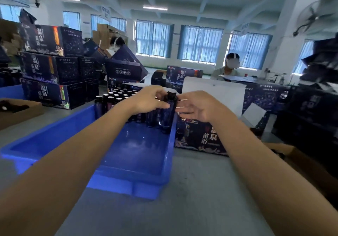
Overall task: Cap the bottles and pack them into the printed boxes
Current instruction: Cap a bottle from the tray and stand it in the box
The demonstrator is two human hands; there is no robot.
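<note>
The grey tabletop (201, 190) carries a stack of closed printed boxes (47, 67) at the far left, which suggests a good share of the packing is done. The blue bin (131, 149) in front is bare over most of its floor. Only its far end holds a cluster of dark bottles (118, 97), many with pale, seemingly uncapped mouths, so plenty of capping is left. Just right of the bin lies 1 open printed box (199, 137), white flap up, its inside hidden. At the bin's far right corner the left hand (151, 101) is clamped around the shoulder of 1 bottle (169, 116) wearing a black cap (172, 94). I cannot tell whether that cap is tight. The right hand (199, 107) is spread loose just beside it, holding nothing.
</note>
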